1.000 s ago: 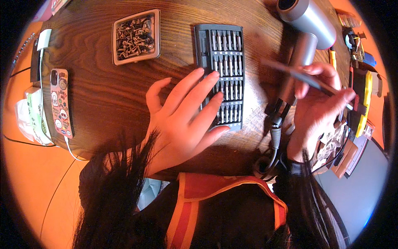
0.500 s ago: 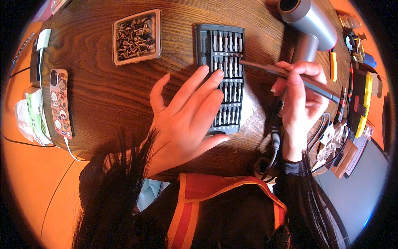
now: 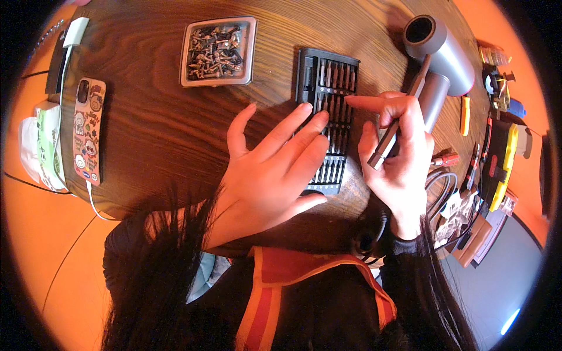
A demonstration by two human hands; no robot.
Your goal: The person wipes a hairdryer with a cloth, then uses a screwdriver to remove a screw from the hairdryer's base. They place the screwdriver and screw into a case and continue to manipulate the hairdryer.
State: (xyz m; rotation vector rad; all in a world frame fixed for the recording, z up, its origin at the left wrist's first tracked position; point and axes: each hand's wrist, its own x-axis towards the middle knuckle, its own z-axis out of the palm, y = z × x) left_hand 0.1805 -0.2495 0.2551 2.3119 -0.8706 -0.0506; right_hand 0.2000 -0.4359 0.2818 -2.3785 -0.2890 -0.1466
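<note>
under fingertips of the spread left hand [image 3: 269, 167], head view: bit case [image 3: 305, 88]. right hand [image 3: 405, 140] grips dark driver [image 3: 384, 147], index tip at case's right edge, contact unclear. risk: driver could swing into bits [image 3: 335, 108] if grip slackens; case may skid if left fingers push sideways.

One left hand [image 3: 269, 169] and one right hand [image 3: 404, 158] make two; there are one dark driver [image 3: 387, 144], one bit case [image 3: 306, 85] with four rows of bits [image 3: 338, 74], one tray [image 3: 250, 52] of screws [image 3: 216, 51] too jumbled to count, one phone [image 3: 89, 131], one hair dryer [image 3: 446, 55] and one table [image 3: 140, 117].
</note>
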